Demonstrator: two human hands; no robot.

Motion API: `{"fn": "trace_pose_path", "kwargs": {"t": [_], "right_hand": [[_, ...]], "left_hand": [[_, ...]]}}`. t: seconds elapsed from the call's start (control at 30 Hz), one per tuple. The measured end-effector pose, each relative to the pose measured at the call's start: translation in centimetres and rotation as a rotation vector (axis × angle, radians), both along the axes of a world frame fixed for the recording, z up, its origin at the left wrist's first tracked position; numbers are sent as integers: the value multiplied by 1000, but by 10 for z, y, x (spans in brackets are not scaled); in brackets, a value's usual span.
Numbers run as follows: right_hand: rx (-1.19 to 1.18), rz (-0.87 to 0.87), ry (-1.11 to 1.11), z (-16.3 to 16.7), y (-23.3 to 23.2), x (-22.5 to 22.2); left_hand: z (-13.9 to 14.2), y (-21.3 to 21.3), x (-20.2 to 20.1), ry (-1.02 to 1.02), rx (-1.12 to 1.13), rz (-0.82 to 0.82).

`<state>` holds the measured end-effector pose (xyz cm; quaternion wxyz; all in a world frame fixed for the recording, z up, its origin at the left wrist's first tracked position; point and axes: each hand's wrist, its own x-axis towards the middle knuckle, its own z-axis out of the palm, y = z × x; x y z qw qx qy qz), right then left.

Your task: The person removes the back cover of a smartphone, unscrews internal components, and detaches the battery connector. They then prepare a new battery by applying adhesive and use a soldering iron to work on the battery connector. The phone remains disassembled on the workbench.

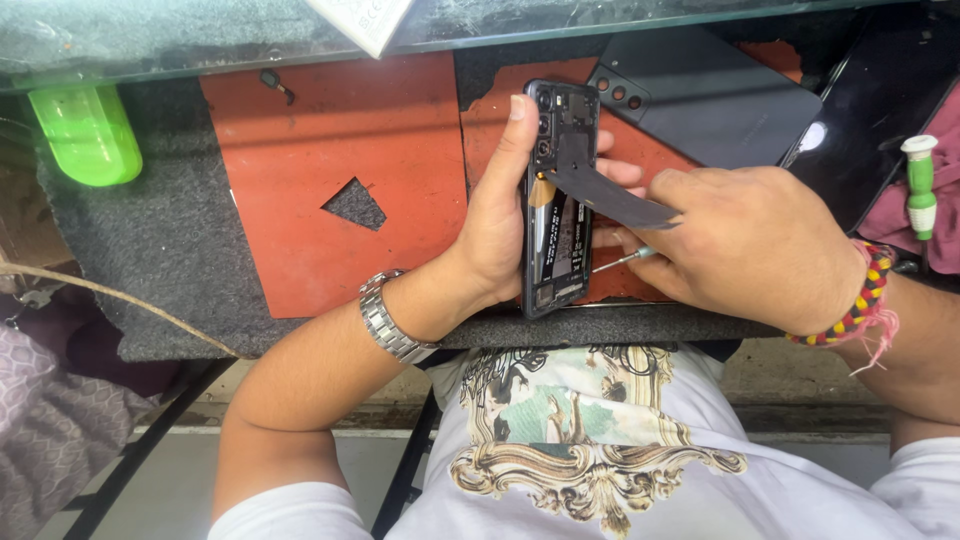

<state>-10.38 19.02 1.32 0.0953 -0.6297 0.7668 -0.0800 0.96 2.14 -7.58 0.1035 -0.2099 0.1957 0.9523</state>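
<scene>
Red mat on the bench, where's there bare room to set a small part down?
The left red mat is mostly bare between the green bottle and the left hand, apart from a triangular cut-out and a small dark part. Crowded on the right: opened phone, right hand, dark back cover.

There is only one view, from a camera worn on the person's head. It looks steeply down and a little back toward the body, so the person's own white shirt (pixel 600 450) fills the bottom and the workbench (pixel 150 250) lies above it. The view is close: the forearms enter from the lower corners, and the glass shelf (pixel 200 35) closes the top edge.
</scene>
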Motion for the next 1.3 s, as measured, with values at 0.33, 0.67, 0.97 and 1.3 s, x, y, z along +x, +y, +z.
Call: {"fn": "trace_pose_path", "kwargs": {"t": [0.33, 0.67, 0.97, 1.3], "right_hand": [[-541, -158, -376, -14, -1, 1], [-443, -304, -714, -18, 4, -4], [-464, -238, -739, -24, 16, -2], [-524, -233, -663, -15, 13, -4]], "left_hand": [[8, 9, 8, 127, 34, -156], [7, 5, 10, 150, 156, -210], [0, 2, 9, 179, 207, -193], [6, -4, 5, 158, 172, -207]]}}
